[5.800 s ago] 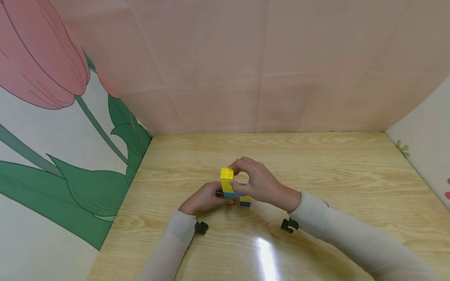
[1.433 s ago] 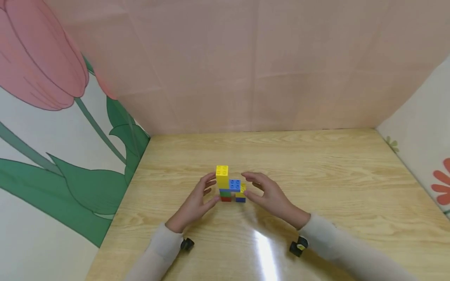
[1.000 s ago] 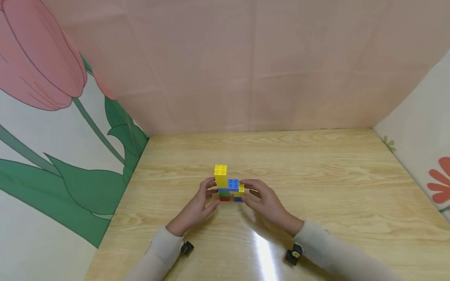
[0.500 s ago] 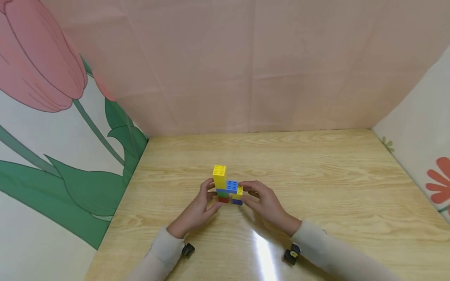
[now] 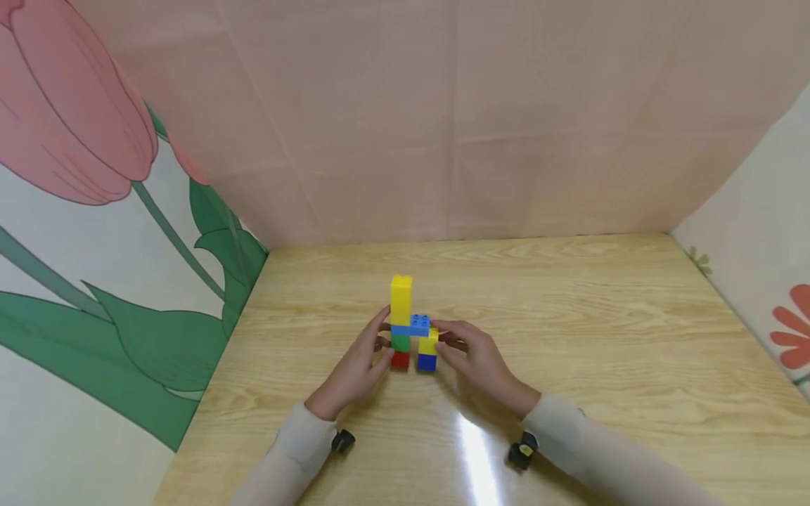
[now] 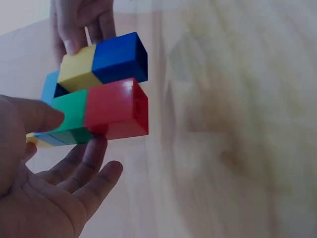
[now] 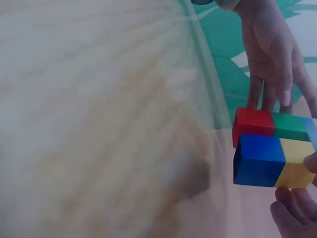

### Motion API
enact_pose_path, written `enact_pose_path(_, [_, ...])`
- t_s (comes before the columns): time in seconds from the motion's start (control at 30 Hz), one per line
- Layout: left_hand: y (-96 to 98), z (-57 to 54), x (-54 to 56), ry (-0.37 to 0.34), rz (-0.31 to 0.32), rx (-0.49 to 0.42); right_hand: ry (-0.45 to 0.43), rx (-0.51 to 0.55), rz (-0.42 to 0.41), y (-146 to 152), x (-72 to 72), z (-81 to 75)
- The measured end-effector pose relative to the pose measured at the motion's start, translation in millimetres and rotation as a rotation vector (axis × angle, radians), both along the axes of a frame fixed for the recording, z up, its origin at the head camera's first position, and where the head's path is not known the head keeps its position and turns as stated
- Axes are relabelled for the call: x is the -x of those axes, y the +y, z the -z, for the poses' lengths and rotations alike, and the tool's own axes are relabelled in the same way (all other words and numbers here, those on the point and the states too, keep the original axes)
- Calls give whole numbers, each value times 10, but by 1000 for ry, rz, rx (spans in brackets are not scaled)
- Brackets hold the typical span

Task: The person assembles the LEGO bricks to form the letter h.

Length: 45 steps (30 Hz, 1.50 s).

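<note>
A toy brick structure is held between both hands in the head view. Its left column stacks a tall yellow part point(image 5: 401, 302), one end of a light-blue brick point(image 5: 420, 325), a green brick point(image 5: 400, 342) and a red brick point(image 5: 400, 360). The blue brick bridges over to a shorter column, a yellow brick point(image 5: 428, 342) on a dark-blue brick point(image 5: 427, 362). My left hand point(image 5: 356, 370) grips the left column; in the left wrist view its thumb lies on the green brick point(image 6: 71, 111). My right hand point(image 5: 479, 360) pinches the short column at its yellow brick point(image 7: 295, 161).
A wood-grain table point(image 5: 544, 302) lies beneath, with a glare streak near the front. Pink cloth point(image 5: 455, 140) hangs behind it. Flower-printed panels stand at the left point(image 5: 145, 337) and right point(image 5: 759, 232). Each wrist wears a small black camera point(image 5: 343, 441).
Earlier, my right hand was at the tall yellow part; it let go and took hold of the short column. Since half a second ago, the structure has tipped back, showing more of its front.
</note>
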<state>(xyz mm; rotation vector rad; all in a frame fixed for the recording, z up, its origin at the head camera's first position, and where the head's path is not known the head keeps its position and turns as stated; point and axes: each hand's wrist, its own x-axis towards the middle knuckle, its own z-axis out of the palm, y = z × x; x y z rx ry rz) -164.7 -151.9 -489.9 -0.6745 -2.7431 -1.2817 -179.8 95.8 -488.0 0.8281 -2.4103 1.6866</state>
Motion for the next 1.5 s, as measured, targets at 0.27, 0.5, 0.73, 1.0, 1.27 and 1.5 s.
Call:
enact_pose_path(0.27, [9,-88,195,-1,-67,12,-31,18,5,-26,191,-32])
enact_pose_path(0.5, [0,-84,409,-75,-53,-21,-121,-75,14,2,458,48])
enact_pose_path(0.73, [25,-85,581,-264,-135,-88,-284,-145,19,-14,653,-29])
enact_pose_path(1.0, [40,-22,653,-349,-202,-157,-408,-100,3,-77,759,13])
enact_pose_path(1.27, [45,17,702,-395,-198,-145,-441,-117,17,-90,793,69])
enact_pose_path(1.5, [51,28,772,-403,-225,-106,-414,-160,20,-119,877,104])
